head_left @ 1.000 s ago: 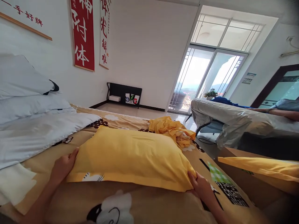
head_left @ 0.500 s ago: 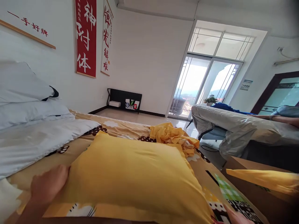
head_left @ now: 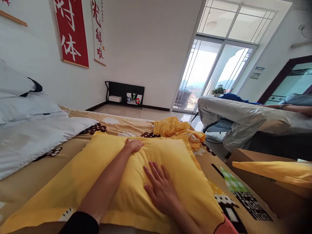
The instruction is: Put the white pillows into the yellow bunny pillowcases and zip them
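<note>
A yellow pillow (head_left: 102, 156) with a flat fabric border lies on the patterned bed sheet (head_left: 70, 133) in front of me. My left hand (head_left: 133, 145) rests on its far part, fingers spread over the cloth. Nearer to me, my right hand (head_left: 162, 187) lies flat on the pillow's middle, its fingers apart too. Creases run through the fabric between the two hands. Neither hand grips anything. Just past the pillow's far right corner is a crumpled yellow cloth (head_left: 170, 126).
White pillows (head_left: 29, 107) are stacked at the left. On the right stands an open cardboard box (head_left: 258, 182) with yellow fabric (head_left: 273, 172) at its top. Behind it is a plastic-covered table (head_left: 243, 110), where another person's arm (head_left: 297, 109) rests.
Both hands have moved from the pillow's left and right sides onto its top and now lie flat there. The pillow has creased under them. My view has tilted slightly downward.
</note>
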{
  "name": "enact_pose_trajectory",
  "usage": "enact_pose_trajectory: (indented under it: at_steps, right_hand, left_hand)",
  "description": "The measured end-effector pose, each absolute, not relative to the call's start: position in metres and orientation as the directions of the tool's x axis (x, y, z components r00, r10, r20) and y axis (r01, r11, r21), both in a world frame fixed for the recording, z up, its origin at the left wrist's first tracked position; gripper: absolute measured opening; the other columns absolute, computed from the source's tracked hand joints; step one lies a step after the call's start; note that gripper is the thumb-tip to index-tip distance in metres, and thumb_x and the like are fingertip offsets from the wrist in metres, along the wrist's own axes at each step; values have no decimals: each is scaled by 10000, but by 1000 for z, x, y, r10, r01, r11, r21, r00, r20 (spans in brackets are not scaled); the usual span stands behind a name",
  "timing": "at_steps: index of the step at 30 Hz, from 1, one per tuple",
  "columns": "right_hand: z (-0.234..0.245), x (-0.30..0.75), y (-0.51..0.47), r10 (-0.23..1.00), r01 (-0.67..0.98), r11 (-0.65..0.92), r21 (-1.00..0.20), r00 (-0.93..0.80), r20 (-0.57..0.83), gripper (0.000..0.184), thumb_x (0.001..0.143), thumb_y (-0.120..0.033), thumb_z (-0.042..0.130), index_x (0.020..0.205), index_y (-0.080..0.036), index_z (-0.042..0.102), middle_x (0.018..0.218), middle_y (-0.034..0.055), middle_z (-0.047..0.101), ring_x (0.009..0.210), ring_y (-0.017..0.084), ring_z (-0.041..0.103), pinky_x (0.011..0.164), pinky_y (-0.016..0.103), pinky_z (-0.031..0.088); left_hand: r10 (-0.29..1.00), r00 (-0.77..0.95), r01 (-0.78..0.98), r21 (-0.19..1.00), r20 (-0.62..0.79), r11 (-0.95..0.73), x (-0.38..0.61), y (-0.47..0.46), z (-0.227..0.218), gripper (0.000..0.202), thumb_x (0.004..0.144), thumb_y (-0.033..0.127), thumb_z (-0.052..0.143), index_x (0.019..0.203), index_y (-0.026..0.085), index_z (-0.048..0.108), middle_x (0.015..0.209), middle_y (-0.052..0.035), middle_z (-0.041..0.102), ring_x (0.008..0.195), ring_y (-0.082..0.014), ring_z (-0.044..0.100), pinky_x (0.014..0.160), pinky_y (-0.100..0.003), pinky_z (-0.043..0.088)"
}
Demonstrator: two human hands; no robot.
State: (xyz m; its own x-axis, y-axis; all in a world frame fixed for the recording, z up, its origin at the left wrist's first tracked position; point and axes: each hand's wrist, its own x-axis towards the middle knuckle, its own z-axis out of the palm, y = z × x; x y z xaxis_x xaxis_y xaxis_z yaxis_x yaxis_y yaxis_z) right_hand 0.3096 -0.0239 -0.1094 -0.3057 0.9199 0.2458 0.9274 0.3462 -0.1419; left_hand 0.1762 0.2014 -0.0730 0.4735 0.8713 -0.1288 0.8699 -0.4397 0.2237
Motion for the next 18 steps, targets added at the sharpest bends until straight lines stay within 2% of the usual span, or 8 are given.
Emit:
enact_pose_trajectory:
  at_steps: [2,4,7,8,10,12,15,18]
  right_hand:
    - [-98,330,-51,906,899,405,-167,-370,204,670,932,-577,394,1522,-305,231,1578,51,227,1444,296,238,1167,547,187]
    - [-65,347,-61,914,886,406,-222,-389,118,639,907,-608,426,1465,-298,391,1493,66,421,1351,300,420,1119,494,317]
    - [-4,356,-28,982,954,185,-237,-169,88,521,946,-590,332,1184,-286,681,1167,67,701,1077,283,642,935,405,477]
    - [11,356,-8,981,978,76,-195,-39,188,527,942,-589,337,1187,-269,676,1155,78,705,1082,302,633,946,429,458]
    - [22,351,37,947,986,12,-164,42,318,545,956,-556,323,1339,-245,554,1301,81,625,1215,305,546,1049,462,356]
    - [10,346,75,977,980,57,-193,-14,214,545,981,-505,270,1423,-242,451,1446,61,496,1336,255,432,1109,439,281]
    - [-31,356,108,995,970,90,-226,-79,55,520,978,-491,291,1426,-275,442,1509,9,411,1398,185,344,1139,392,238]
    - [-58,393,122,1000,970,-2,-242,-1,-12,561,960,-547,295,1421,-269,453,1517,21,395,1421,214,299,1160,453,171]
  left_hand:
    - [889,445,882,220,-104,-416,173,205,-73,550,957,493,262,1412,253,456,1513,-98,390,1415,-283,321,1140,-601,128]
    - [904,426,887,217,-44,-408,175,199,-72,535,965,462,245,1389,235,480,1483,-102,442,1400,-275,346,1146,-581,129]
    - [928,365,906,201,75,-373,182,181,-71,505,970,390,243,1333,188,529,1430,-138,502,1376,-269,372,1143,-531,163]
    - [936,335,916,196,111,-351,183,176,-70,499,968,370,243,1311,168,544,1417,-157,508,1372,-274,375,1137,-521,176]
    - [944,285,930,192,166,-314,179,170,-67,501,968,360,230,1272,149,567,1402,-176,516,1364,-278,380,1127,-500,203]
    - [949,262,935,198,176,-294,163,175,-64,506,969,379,217,1239,174,592,1380,-150,546,1343,-269,412,1115,-473,242]
    - [971,226,949,208,82,-238,115,200,-59,500,939,464,284,1206,225,632,1336,-113,597,1270,-298,501,1076,-507,310]
    - [982,186,961,211,-24,-177,63,232,-62,493,899,525,355,1214,284,647,1360,-76,583,1267,-324,511,1069,-564,316]
